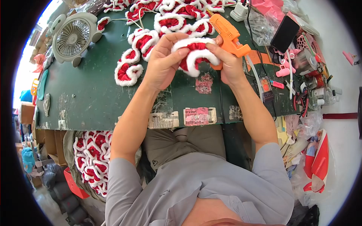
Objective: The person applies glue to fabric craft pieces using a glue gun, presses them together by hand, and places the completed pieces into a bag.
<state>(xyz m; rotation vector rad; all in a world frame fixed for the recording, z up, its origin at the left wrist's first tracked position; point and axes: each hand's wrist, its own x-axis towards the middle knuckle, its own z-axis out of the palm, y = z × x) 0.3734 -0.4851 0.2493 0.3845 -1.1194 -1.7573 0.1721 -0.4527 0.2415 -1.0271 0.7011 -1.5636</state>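
Observation:
A red scrunchie (195, 46) with fluffy white trim is stretched between my two hands above the green table. My left hand (166, 60) pinches its left end between thumb and fingers. On the other side, my right hand (228, 62) presses the thumb onto the scrunchie's right end. An orange glue gun (225, 33) sits against that right hand, its nozzle pointing up and away; part of its handle shows below my thumb, and the fingers round it are partly hidden. A pale glue stick (254, 77) trails from the gun's rear.
Several similar scrunchies (128, 73) lie along the far side of the green table (86, 100). A small fan (73, 39) stands at left. At right are a black phone (285, 34), cables, pliers (300, 101) and small clutter. A sack of scrunchies (94, 158) sits below left.

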